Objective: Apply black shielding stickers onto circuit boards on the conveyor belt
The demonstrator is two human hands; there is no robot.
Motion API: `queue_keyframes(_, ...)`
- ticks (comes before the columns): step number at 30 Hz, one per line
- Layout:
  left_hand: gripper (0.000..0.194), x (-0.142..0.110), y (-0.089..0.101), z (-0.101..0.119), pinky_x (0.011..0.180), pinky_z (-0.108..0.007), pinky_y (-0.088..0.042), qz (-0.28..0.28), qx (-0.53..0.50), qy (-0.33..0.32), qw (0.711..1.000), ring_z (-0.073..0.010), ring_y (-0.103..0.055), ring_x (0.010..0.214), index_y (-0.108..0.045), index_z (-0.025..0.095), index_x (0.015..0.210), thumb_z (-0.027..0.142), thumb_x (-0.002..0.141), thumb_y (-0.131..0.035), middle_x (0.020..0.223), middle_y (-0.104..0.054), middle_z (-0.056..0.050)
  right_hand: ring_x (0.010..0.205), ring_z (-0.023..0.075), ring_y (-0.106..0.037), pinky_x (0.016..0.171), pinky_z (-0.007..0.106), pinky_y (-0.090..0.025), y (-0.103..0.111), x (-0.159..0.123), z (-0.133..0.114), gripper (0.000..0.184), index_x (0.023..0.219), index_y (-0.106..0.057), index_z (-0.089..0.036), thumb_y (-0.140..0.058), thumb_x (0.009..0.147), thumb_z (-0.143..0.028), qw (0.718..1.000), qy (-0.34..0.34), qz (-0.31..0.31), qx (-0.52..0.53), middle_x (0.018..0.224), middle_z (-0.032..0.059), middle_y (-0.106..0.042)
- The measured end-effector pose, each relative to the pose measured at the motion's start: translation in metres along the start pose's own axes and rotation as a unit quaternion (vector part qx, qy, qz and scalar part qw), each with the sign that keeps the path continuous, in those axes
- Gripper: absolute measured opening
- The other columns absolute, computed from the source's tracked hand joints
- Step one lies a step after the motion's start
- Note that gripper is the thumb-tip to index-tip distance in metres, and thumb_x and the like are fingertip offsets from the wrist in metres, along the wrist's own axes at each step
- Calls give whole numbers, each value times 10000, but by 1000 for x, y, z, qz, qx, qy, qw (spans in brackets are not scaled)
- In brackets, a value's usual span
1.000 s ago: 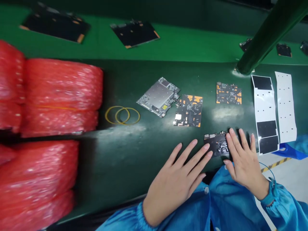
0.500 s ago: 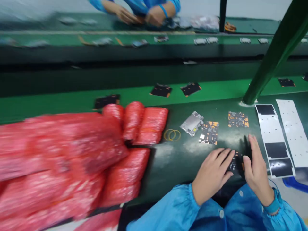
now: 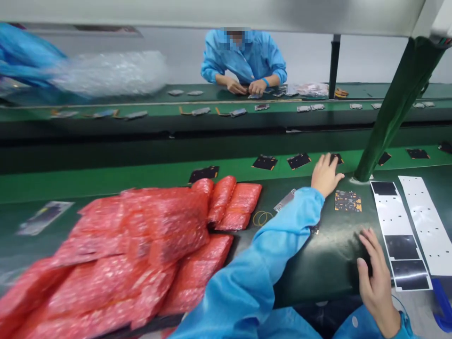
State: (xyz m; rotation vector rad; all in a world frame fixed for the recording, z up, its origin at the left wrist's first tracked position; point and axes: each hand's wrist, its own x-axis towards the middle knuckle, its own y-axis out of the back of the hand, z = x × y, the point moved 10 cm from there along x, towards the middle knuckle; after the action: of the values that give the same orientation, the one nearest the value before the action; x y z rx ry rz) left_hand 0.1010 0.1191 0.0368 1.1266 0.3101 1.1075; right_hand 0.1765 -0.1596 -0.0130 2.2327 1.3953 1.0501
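Left hand (image 3: 325, 173) apparently atop board (image 3: 338, 159).

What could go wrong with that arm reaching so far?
The left sleeve crosses in front of the silver board and might nudge it. The left hand is right at a black board; clumsy fingers could knock it. The right hand might bump the nearby white sheet.

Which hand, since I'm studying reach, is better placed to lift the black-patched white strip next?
Probably the right hand: it is open, with nothing visible in it, right beside the strip. The left hand is stretched out to a black board on the green surface, farther from the strip.
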Motion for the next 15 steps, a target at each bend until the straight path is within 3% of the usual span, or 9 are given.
queue_keyframes(3,279,-26,-29,48,1153,-452,-488,-15,-25,-52,998,-281,-602,1283,-730,205,1252,260,1018,-589,1319,-711,-98,1450,314,-556,1125,523,-516,32,1,5,353,1373,-670,-254,-528,1051,-239,999,19,30,-24,1487,108,-641)
queue_keyframes(5,248,-52,-51,86,1123,-406,-514,-44,-46,-110,992,-255,-624,1254,-754,238,1206,276,1010,-608,1299,-728,-63,1306,298,-659,1088,498,-531,63,10,18,274,1246,-736,-246,-563,1034,-252,997,17,61,-46,1357,107,-718)
queue_keyframes(7,366,-73,-75,122,1195,-439,-465,-89,-66,-180,977,-287,-561,1389,-712,222,1315,343,971,-687,1460,-660,-85,1149,286,-724,1021,474,-556,93,24,40,238,1155,-763,-229,-572,1028,-291,993,-13,92,-70,1211,107,-773)
queue_keyframes(9,620,-86,-98,146,1282,-512,-362,-146,-82,-231,958,-342,-417,1542,-601,178,1471,418,922,-759,1610,-537,-133,1022,278,-747,929,442,-583,117,39,65,265,1104,-775,-220,-558,1024,-349,987,-67,101,-107,1118,106,-796)
queue_keyframes(11,770,-89,-116,153,1316,-547,-296,-195,-96,-242,946,-360,-324,1603,-509,153,1552,445,898,-792,1652,-487,-149,929,265,-752,836,403,-597,132,52,87,301,1081,-785,-216,-551,1010,-392,981,-113,92,-130,1082,108,-806)
queue_keyframes(15,782,-85,-129,146,1326,-546,-287,-224,-129,-219,941,-335,-310,1618,-497,164,1566,413,893,-808,1645,-501,-128,771,231,-739,758,374,-598,141,64,110,329,1047,-796,-205,-542,971,-401,974,-156,58,-156,1049,113,-817)
